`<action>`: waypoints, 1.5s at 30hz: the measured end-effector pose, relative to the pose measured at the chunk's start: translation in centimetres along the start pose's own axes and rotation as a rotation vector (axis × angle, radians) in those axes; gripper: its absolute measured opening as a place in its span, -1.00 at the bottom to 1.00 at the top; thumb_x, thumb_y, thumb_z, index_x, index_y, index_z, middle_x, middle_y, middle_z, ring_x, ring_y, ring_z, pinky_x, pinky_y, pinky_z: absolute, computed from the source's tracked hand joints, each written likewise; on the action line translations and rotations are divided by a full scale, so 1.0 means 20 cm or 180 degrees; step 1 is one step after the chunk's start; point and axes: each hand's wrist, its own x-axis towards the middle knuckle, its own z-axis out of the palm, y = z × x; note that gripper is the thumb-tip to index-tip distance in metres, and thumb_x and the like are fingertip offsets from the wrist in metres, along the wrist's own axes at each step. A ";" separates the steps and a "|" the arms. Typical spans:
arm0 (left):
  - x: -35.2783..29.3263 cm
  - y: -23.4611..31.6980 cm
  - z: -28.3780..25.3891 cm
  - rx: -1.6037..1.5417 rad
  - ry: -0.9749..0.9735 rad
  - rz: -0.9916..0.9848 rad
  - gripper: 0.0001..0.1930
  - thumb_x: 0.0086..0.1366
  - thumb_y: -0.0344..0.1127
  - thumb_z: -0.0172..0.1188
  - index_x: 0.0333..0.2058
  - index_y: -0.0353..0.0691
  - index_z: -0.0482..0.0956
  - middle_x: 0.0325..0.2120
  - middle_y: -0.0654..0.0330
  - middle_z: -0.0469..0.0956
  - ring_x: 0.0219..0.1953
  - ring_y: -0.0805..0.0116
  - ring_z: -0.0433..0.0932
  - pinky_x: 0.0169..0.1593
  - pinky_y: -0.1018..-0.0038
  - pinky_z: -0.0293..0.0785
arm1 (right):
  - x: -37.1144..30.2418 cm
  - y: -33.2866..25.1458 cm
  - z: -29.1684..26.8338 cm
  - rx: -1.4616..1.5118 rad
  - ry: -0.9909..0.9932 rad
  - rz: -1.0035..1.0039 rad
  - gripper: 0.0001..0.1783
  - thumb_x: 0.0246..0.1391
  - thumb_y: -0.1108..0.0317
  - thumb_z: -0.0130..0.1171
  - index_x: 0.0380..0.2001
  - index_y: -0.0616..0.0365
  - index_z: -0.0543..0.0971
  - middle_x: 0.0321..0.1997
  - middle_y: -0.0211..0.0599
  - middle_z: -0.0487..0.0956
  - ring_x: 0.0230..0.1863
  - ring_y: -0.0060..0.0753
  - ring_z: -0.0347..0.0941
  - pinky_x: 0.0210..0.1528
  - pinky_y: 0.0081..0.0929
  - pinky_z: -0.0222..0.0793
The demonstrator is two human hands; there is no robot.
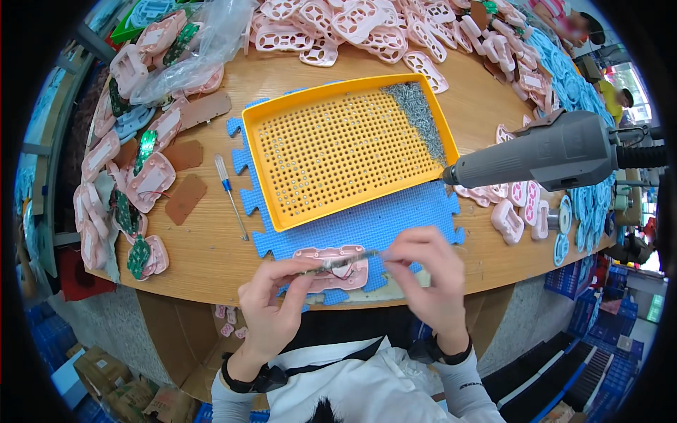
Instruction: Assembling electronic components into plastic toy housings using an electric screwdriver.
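Observation:
A thin circuit board (352,260), seen almost edge-on, is pinched at its left end by the thumb and fingers of my left hand (271,303). My right hand (431,285), a little blurred, closes its thumb and fingertips on the board's right end. Just below the board a pink plastic shell (319,283) lies hollow side up on a blue foam mat (374,215). Dark and red wires show between board and shell. The hands partly cover the shell's near side.
Beyond the shell stands a yellow perforated tray (331,216) with screws (416,113) heaped at its right. A grey electric screwdriver (536,151) reaches in from the right. A hand screwdriver (230,194) lies left. Pink shells (149,182), green boards (147,146) and pink frames (360,21) surround them.

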 end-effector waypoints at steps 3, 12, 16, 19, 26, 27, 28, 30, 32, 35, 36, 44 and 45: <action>-0.04 -0.02 0.00 -0.0171 -0.0019 -0.0019 -0.86 0.19 -0.61 0.10 -0.26 -0.47 0.41 -0.37 0.01 0.58 -0.31 0.37 0.61 -0.25 0.57 0.53 | -0.05 0.05 0.09 0.0008 -0.0236 0.0005 -0.78 -0.16 0.63 0.23 -0.34 0.26 0.56 -0.31 -0.25 0.44 -0.35 -0.36 0.44 -0.34 -0.51 0.38; -0.05 -0.05 0.01 0.0118 0.0031 0.0223 -0.79 0.17 -0.59 0.15 -0.21 -0.45 0.41 -0.35 0.04 0.58 -0.33 0.38 0.60 -0.24 0.57 0.52 | -0.07 0.10 0.17 -0.0185 -0.0285 -0.0247 -0.75 -0.20 0.63 0.25 -0.34 0.25 0.58 -0.32 -0.26 0.43 -0.35 -0.35 0.44 -0.31 -0.52 0.43; -0.02 -0.04 0.01 0.0745 0.0007 0.0583 -0.76 0.09 -0.62 0.19 -0.22 -0.41 0.47 -0.36 0.02 0.57 -0.39 0.36 0.58 -0.30 0.55 0.50 | -0.15 0.16 0.19 -0.0376 0.0112 -0.0245 -0.70 -0.25 0.65 0.26 -0.32 0.23 0.59 -0.30 -0.25 0.45 -0.33 -0.33 0.43 -0.31 -0.51 0.43; -0.02 -0.07 0.01 0.0952 0.0008 0.0731 -0.74 0.05 -0.64 0.21 -0.23 -0.38 0.50 -0.38 0.01 0.56 -0.44 0.30 0.55 -0.36 0.52 0.48 | -0.18 0.20 0.19 -0.0453 0.0211 -0.0344 -0.68 -0.28 0.65 0.27 -0.32 0.21 0.60 -0.29 -0.25 0.46 -0.31 -0.31 0.44 -0.31 -0.50 0.43; -0.02 -0.08 0.00 0.1225 -0.0010 0.0924 -0.73 0.02 -0.63 0.23 -0.24 -0.37 0.52 -0.39 0.01 0.54 -0.45 0.27 0.53 -0.39 0.50 0.46 | -0.16 0.20 0.15 -0.0760 -0.0024 -0.0793 -0.67 -0.37 0.63 0.34 -0.37 0.17 0.64 -0.22 -0.22 0.49 -0.24 -0.28 0.47 -0.25 -0.49 0.43; -0.02 -0.08 0.00 0.1251 -0.0031 0.0923 -0.73 0.02 -0.63 0.23 -0.24 -0.37 0.52 -0.39 0.01 0.54 -0.45 0.27 0.54 -0.39 0.50 0.46 | -0.17 0.21 0.15 -0.0742 -0.0003 -0.0805 -0.66 -0.37 0.62 0.35 -0.37 0.17 0.64 -0.22 -0.22 0.50 -0.23 -0.26 0.47 -0.23 -0.47 0.43; -0.02 -0.08 -0.01 0.1276 -0.0053 0.0922 -0.73 0.02 -0.64 0.24 -0.24 -0.37 0.52 -0.39 0.01 0.54 -0.45 0.27 0.54 -0.39 0.51 0.46 | -0.18 0.22 0.15 -0.0725 0.0019 -0.0817 -0.66 -0.38 0.61 0.35 -0.37 0.16 0.65 -0.21 -0.21 0.50 -0.22 -0.24 0.47 -0.20 -0.44 0.43; -0.02 -0.08 -0.01 0.1295 -0.0066 0.0936 -0.73 0.01 -0.64 0.24 -0.25 -0.37 0.52 -0.39 0.02 0.53 -0.45 0.27 0.54 -0.39 0.51 0.46 | -0.18 0.22 0.15 -0.0693 0.0017 -0.0861 -0.65 -0.37 0.58 0.35 -0.35 0.16 0.64 -0.22 -0.22 0.51 -0.21 -0.21 0.48 -0.20 -0.42 0.42; -0.01 -0.09 -0.01 0.1283 -0.0051 0.0969 -0.73 0.01 -0.64 0.24 -0.25 -0.37 0.52 -0.40 0.02 0.53 -0.45 0.27 0.54 -0.40 0.51 0.46 | -0.18 0.21 0.14 -0.0665 -0.0027 -0.0923 -0.65 -0.33 0.54 0.34 -0.31 0.17 0.62 -0.25 -0.24 0.52 -0.22 -0.21 0.48 -0.23 -0.42 0.42; -0.01 -0.09 -0.01 0.1339 -0.0105 0.1054 -0.73 0.01 -0.64 0.23 -0.25 -0.36 0.52 -0.41 0.02 0.53 -0.43 0.25 0.54 -0.40 0.51 0.46 | -0.20 0.22 0.14 -0.0648 0.0080 -0.0760 -0.62 -0.32 0.53 0.33 -0.28 0.12 0.61 -0.25 -0.24 0.52 -0.22 -0.21 0.48 -0.22 -0.38 0.42; -0.01 -0.09 -0.01 0.1311 -0.0093 0.1007 -0.73 0.01 -0.64 0.24 -0.25 -0.36 0.52 -0.41 0.03 0.53 -0.42 0.24 0.54 -0.40 0.51 0.46 | -0.19 0.21 0.15 -0.0766 0.0023 -0.0812 -0.61 -0.32 0.54 0.32 -0.26 0.10 0.61 -0.24 -0.24 0.52 -0.22 -0.22 0.48 -0.22 -0.39 0.41; 0.02 -0.06 -0.02 0.1493 -0.0328 0.1040 -0.73 -0.02 -0.64 0.24 -0.27 -0.34 0.54 -0.43 0.08 0.55 -0.39 0.20 0.54 -0.34 0.44 0.46 | -0.22 0.23 0.15 -0.1174 -0.0151 -0.0951 -0.51 -0.35 0.59 0.23 -0.20 0.01 0.62 -0.18 -0.23 0.50 -0.18 -0.24 0.47 -0.18 -0.40 0.39; 0.02 -0.06 -0.02 0.1502 -0.0331 0.1021 -0.73 -0.02 -0.64 0.24 -0.27 -0.34 0.54 -0.44 0.09 0.55 -0.39 0.20 0.53 -0.34 0.44 0.46 | -0.22 0.24 0.15 -0.1169 -0.0149 -0.0945 -0.50 -0.35 0.60 0.22 -0.19 0.01 0.62 -0.17 -0.23 0.50 -0.17 -0.24 0.46 -0.17 -0.39 0.39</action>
